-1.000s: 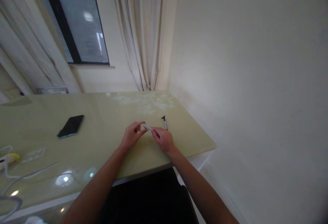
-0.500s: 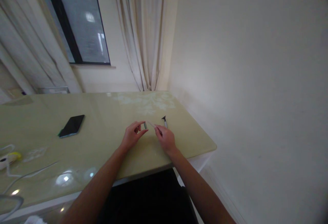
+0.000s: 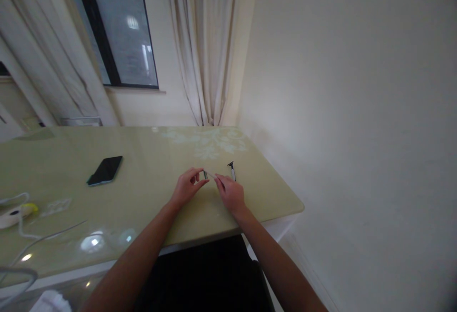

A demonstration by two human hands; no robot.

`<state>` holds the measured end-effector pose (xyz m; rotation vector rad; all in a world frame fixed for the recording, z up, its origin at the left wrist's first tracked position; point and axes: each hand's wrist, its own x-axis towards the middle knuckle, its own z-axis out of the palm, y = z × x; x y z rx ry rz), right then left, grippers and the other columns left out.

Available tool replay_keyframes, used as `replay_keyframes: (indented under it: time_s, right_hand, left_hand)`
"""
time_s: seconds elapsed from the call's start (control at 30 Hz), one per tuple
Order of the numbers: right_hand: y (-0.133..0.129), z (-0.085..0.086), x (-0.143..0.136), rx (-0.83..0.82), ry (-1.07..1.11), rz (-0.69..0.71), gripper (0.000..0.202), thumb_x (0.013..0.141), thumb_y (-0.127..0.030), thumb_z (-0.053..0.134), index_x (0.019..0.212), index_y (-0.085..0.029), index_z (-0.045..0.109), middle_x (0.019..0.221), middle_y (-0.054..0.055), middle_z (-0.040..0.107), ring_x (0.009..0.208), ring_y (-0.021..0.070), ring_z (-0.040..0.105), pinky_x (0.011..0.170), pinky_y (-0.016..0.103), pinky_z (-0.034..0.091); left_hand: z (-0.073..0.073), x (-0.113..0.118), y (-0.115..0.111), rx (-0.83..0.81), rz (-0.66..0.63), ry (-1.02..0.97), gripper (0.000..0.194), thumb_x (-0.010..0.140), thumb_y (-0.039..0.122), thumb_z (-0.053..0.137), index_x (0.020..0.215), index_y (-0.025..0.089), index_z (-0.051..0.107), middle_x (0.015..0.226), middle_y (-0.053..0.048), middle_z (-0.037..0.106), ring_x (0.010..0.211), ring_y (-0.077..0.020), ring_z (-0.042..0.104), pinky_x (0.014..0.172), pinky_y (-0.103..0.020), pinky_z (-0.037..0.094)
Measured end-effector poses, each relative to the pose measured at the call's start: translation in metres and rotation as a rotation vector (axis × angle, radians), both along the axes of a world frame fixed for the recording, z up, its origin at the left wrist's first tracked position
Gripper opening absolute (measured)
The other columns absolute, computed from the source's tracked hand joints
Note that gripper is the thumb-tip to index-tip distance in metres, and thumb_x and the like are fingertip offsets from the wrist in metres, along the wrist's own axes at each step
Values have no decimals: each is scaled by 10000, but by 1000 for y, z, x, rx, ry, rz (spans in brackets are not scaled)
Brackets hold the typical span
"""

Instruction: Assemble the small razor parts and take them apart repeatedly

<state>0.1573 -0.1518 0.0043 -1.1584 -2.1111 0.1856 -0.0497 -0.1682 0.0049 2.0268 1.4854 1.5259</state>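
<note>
My left hand pinches a small dark rectangular piece, which looks like a razor cartridge, upright between thumb and forefinger. Closed round a thin pale stick is my right hand. The stick points left, its tip at or very near the cartridge; whether they touch I cannot tell. Just beyond my right hand lies a razor handle with a black T-shaped top, its lower end hidden by the hand. Both hands are a little above the table.
A dark phone or tablet lies to the left on the table. Farther left are a white and yellow device and looping cables. A wall runs along the right side; a curtain hangs behind.
The stick's tip has come lower, nearer the cartridge in my left hand. Both hands keep their grip. The view has turned slightly left.
</note>
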Motion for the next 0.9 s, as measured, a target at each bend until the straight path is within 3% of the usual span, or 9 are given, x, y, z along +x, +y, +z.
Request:
replay_keyframes:
  time_s: [0.07, 0.2, 0.37, 0.5, 0.67, 0.8, 0.9]
  right_hand:
    - [1, 0, 0, 3, 32, -39, 414, 1084, -425, 389, 1267, -247, 715, 1145, 63, 766, 990, 202, 727, 891, 287, 541]
    - [-1, 1, 0, 27, -25, 18, 407, 1079, -451, 403, 1289, -277, 705, 1119, 55, 770, 936, 190, 732, 842, 260, 543]
    - [-3, 1, -2, 25, -89, -111, 419, 1085, -446, 387, 1298, -272, 702, 1085, 69, 771, 866, 190, 733, 753, 247, 534]
    - [-4, 1, -3, 45, -119, -36, 400, 1079, -453, 414, 1305, -283, 697, 1069, 62, 772, 865, 183, 730, 756, 231, 521]
    - [-1, -2, -3, 36, -84, -107, 416, 1090, -436, 384, 1276, -263, 714, 1084, 68, 768, 870, 178, 727, 762, 231, 522]
    - [0, -4, -2, 66, -80, 8, 412, 1083, -464, 400, 1288, -280, 705, 1078, 52, 771, 882, 173, 725, 780, 225, 519]
    - [0, -3, -2, 43, -66, -60, 417, 1084, -459, 395, 1273, -269, 714, 1066, 58, 772, 867, 183, 727, 761, 237, 525]
  left_hand:
    - [1, 0, 0, -2, 5, -3, 420, 858, 473, 731, 1180, 204, 717, 723, 32, 546, 570, -107, 431, 554, -238, 373]
    - [0, 0, 1, 1, 5, -8, 426, 861, 483, 724, 1184, 206, 715, 723, 32, 547, 566, -105, 425, 552, -238, 371]
    - [-3, -1, 3, 8, 4, 4, 437, 848, 496, 733, 1169, 200, 723, 717, 27, 550, 576, -111, 442, 557, -242, 376]
    - [-2, -1, 2, 8, -1, -13, 432, 860, 488, 722, 1185, 203, 715, 729, 24, 554, 580, -112, 448, 551, -241, 375]
    - [-2, -1, 2, 3, -5, -23, 439, 842, 499, 739, 1167, 206, 720, 719, 32, 543, 572, -109, 436, 552, -241, 378]
    - [-1, 0, 2, -1, -9, -31, 446, 843, 507, 735, 1172, 206, 717, 717, 38, 535, 561, -103, 424, 546, -237, 374]
    - [1, 0, 1, -3, 1, -32, 435, 841, 509, 735, 1159, 212, 721, 714, 37, 542, 565, -104, 424, 551, -236, 376]
